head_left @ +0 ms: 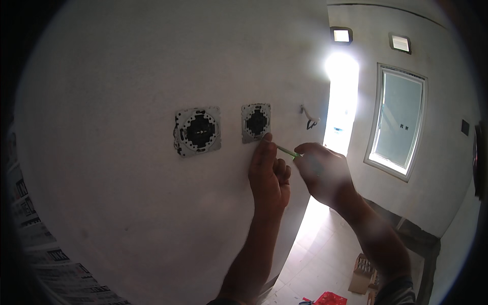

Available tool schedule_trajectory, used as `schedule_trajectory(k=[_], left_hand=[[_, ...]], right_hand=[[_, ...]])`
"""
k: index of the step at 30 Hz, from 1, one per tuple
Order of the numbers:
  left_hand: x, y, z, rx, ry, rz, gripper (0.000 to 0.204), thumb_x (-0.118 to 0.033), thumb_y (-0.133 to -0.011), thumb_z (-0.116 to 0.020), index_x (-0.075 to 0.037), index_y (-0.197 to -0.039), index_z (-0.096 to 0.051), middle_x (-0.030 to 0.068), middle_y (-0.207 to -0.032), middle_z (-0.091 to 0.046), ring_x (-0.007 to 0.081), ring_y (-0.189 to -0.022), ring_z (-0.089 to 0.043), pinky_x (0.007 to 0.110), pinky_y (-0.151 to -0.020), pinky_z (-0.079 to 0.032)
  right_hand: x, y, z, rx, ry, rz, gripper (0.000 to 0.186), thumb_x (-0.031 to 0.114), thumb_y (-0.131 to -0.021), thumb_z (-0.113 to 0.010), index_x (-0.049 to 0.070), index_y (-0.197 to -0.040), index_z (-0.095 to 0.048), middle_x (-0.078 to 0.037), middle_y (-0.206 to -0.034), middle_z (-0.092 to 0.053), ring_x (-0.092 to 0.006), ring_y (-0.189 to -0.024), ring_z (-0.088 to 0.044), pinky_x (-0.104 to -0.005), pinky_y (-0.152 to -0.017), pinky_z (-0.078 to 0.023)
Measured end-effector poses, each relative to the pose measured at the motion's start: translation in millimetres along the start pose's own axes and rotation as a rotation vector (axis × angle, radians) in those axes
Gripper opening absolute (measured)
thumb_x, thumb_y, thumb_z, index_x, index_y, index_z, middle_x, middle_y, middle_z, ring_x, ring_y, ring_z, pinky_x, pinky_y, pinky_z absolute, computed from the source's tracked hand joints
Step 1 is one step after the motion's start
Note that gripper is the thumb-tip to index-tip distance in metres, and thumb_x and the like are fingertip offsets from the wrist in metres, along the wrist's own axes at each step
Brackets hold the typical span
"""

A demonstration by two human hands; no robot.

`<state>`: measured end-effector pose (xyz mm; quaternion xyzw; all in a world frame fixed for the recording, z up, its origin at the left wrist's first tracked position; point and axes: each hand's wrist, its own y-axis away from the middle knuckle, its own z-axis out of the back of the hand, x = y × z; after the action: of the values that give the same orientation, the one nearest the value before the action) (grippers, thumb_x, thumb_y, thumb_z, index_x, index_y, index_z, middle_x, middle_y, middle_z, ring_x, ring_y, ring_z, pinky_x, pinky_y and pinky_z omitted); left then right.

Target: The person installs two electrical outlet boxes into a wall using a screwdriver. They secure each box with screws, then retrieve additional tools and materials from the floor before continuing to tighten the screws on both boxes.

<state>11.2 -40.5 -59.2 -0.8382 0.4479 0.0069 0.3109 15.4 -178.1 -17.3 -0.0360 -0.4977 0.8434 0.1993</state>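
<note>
Two square grey metal socket frames with black centres sit on a pale wall: a left socket frame and a right socket frame. My left hand is raised to the lower right corner of the right one, its thumb and fingers pinched together there. What they hold is hidden. In my closed right hand is a screwdriver with a green part showing. Its thin shaft slants up and left toward my left fingertips, and its tip is hidden behind them.
Loose wires stick out of the wall right of the frames, near the wall's edge. Beyond are a bright opening and a window. Below, a cardboard box and a red plastic bag lie on the tiled floor.
</note>
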Motion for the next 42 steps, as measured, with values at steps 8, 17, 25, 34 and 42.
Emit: schedule_trajectory(k=[8, 17, 25, 34, 42], left_hand=[[2.8, -2.2, 1.8, -0.018, 0.048, 0.008, 0.037, -0.018, -0.106, -0.064, -0.007, -0.141, -0.059, -0.0077, -0.066, -0.027, 0.0037, -0.054, -0.024, 0.025, -0.051, -0.023], [1.3, -2.4, 1.8, -0.024, 0.072, 0.003, 0.036, -0.019, -0.107, -0.063, -0.006, -0.141, -0.059, -0.0079, -0.065, -0.028, 0.0038, -0.054, -0.024, 0.025, -0.051, -0.024], [11.4, -3.1, 4.0, 0.095, 0.103, 0.047, 0.034, -0.023, -0.109, -0.059, 0.004, -0.13, -0.059, -0.0065, -0.063, -0.027, 0.0041, -0.053, -0.024, 0.026, -0.051, -0.023], [19.0, -8.8, -1.3, 0.073, 0.23, 0.005, 0.031, -0.023, -0.108, -0.062, 0.005, -0.122, -0.06, -0.0066, -0.064, -0.029, 0.0042, -0.054, -0.023, 0.025, -0.052, -0.023], [18.3, -13.2, -4.7, 0.042, 0.256, -0.023, 0.033, -0.027, -0.108, -0.063, 0.004, -0.119, -0.06, -0.0066, -0.063, -0.03, 0.0043, -0.054, -0.023, 0.026, -0.052, -0.023]], right_hand=[[-5.3, 0.2, 0.8, -0.077, 0.006, 0.157, 0.022, 0.002, -0.089, -0.076, 0.0, -0.11, -0.071, -0.014, -0.1, -0.074, -0.029, -0.082, -0.074, -0.035, -0.073, -0.06], [-0.7, 0.3, 4.0, -0.061, 0.181, 0.273, 0.023, 0.005, -0.093, -0.072, 0.002, -0.116, -0.069, -0.013, -0.095, -0.071, -0.0286, -0.08, -0.074, -0.0363, -0.067, -0.06], [1.4, -11.5, 7.6, 0.218, 0.098, -0.002, 0.024, 0.018, -0.097, -0.07, 0.004, -0.115, -0.065, -0.011, -0.09, -0.065, -0.0274, -0.079, -0.072, -0.0413, -0.066, -0.059], [5.0, -17.3, 24.4, 0.16, 0.347, 0.358, 0.016, 0.011, -0.098, -0.065, 0.0, -0.109, -0.063, -0.018, -0.092, -0.068, -0.0322, -0.082, -0.073, -0.0408, -0.068, -0.059], [13.7, -21.7, 30.4, 0.149, 0.524, 0.431, 0.017, 0.008, -0.094, -0.068, 0.001, -0.11, -0.07, -0.016, -0.105, -0.07, -0.026, -0.085, -0.073, -0.0345, -0.073, -0.06]])
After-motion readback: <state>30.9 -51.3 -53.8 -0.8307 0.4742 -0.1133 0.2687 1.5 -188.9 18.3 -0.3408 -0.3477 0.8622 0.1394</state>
